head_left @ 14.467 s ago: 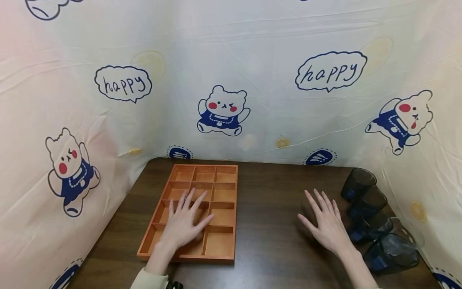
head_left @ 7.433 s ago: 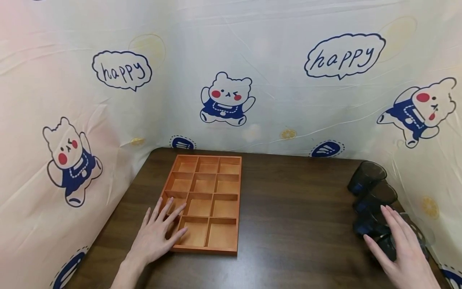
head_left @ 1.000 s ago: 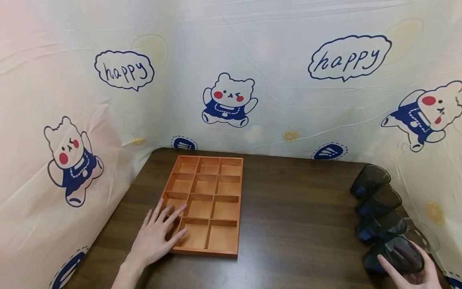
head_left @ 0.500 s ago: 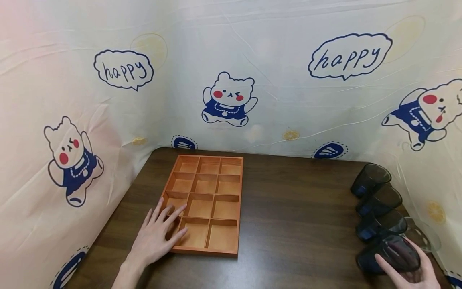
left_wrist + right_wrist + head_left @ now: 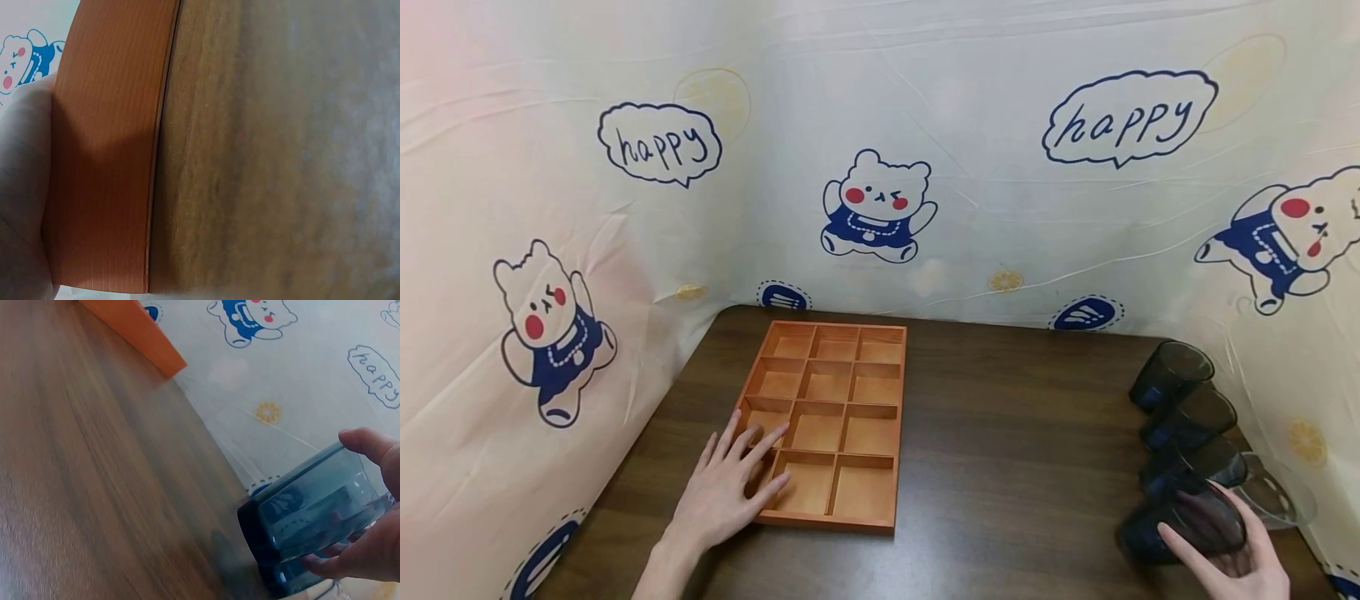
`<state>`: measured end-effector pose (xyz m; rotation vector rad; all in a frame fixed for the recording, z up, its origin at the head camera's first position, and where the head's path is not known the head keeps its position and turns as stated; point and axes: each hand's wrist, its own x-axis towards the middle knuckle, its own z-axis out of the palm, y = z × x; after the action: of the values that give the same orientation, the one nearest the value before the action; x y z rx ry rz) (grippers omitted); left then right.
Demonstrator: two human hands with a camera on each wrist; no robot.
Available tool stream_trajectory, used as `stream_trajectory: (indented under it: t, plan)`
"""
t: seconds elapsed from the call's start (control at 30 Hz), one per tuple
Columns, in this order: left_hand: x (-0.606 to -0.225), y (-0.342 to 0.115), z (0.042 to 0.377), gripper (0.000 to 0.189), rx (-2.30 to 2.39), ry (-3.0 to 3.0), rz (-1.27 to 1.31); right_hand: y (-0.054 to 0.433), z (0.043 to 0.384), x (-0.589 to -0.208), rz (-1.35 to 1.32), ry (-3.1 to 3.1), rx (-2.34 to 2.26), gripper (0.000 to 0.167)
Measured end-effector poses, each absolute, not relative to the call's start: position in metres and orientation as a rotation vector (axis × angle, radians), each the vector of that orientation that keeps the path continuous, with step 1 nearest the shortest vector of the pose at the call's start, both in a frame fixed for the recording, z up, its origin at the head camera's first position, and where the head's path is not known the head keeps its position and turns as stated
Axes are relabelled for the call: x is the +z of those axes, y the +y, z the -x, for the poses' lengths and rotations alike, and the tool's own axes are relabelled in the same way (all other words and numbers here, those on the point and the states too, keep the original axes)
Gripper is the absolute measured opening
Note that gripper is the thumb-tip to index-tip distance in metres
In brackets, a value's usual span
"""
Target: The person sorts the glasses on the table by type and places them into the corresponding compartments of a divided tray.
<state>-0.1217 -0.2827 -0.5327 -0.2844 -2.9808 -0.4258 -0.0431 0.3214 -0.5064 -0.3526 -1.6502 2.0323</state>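
The left hand (image 5: 715,496) rests spread-fingered on the wooden tray (image 5: 867,487), near left corner; the right hand (image 5: 1251,573) grips a tilted dark glass (image 5: 309,509).

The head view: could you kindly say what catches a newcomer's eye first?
Probably the cartoon bears printed across the pale backdrop behind the table. Next, the wooden compartment tray at left, the left hand over its near-left corner. At lower right, the right hand grips a tilted dark tumbler.

Head view faces forward and down over the table (image 5: 1000,433) — wrist views, lower and nearer, share its tray (image 5: 817,427).
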Motion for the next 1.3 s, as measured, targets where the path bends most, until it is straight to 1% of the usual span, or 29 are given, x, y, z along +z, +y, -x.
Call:
stream_trajectory:
  t: [0.23, 0.43, 0.53, 0.63, 0.83, 1.07, 1.3]
  plan:
    - [-0.533, -0.283, 0.122, 0.072, -0.422, -2.976, 0.291, 0.324, 0.051, -0.507, 0.429, -1.833, 2.094, 0.089]
    - [-0.533, -0.283, 0.123, 0.073, -0.41, -2.968, 0.298, 0.316, 0.056, -0.502, 0.279, -1.884, 2.054, 0.088]
    - [-0.533, -0.283, 0.123, 0.073, -0.41, -2.968, 0.296, 0.314, 0.06, -0.501, 0.251, -1.915, 2.055, 0.084]
    - [-0.533, -0.283, 0.123, 0.073, -0.411, -2.969, 0.294, 0.313, 0.065, -0.5, 0.223, -1.917, 2.116, 0.082]
    - [-0.534, -0.284, 0.123, 0.072, -0.411, -2.977, 0.291, 0.308, 0.074, -0.501, 0.102, -1.771, 2.272, 0.083]
    - [-0.534, -0.284, 0.123, 0.073, -0.396, -2.988, 0.291, 0.301, 0.086, -0.501, 0.178, -1.836, 2.248, 0.079]
    - [-0.532, -0.284, 0.123, 0.073, -0.407, -2.984, 0.303, 0.295, 0.095, -0.5, 0.183, -1.839, 2.311, 0.075]
